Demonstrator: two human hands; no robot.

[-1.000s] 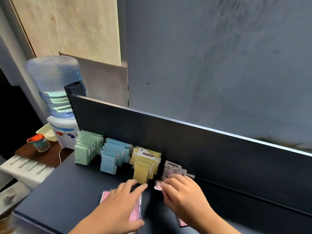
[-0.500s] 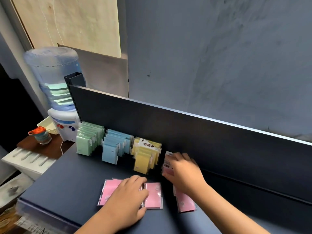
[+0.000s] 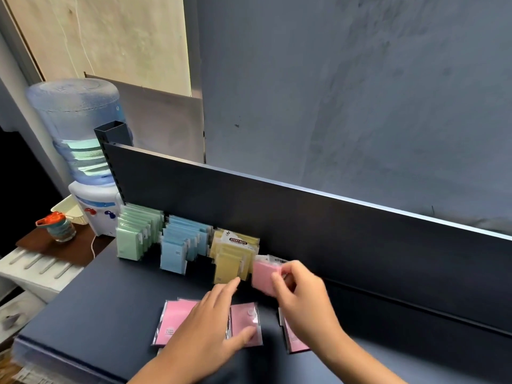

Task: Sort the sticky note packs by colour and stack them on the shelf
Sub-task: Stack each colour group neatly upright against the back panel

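Rows of upright sticky note packs lean against the back panel of the dark shelf (image 3: pixel 91 309): green packs (image 3: pixel 133 236), blue packs (image 3: pixel 180 248), yellow packs (image 3: pixel 232 259). To the right of the yellow row, my right hand (image 3: pixel 302 295) grips a pink pack (image 3: pixel 263 274), held upright at the pink row. My left hand (image 3: pixel 210 322) lies flat with fingers spread over loose pink packs (image 3: pixel 174 320) lying on the shelf. Another flat pink pack (image 3: pixel 293 339) shows under my right wrist.
A water dispenser (image 3: pixel 83 151) stands left of the shelf, behind its upright post (image 3: pixel 110 139). Beside it a brown side table (image 3: pixel 63 250) carries a cup with an orange lid (image 3: pixel 56 225) and a cream basket (image 3: pixel 69 210). A grey wall rises behind the shelf.
My right hand has brought a pink pack up to the row beside the yellow packs. My left hand has slid forward over the flat pink packs. The camera has tilted down.
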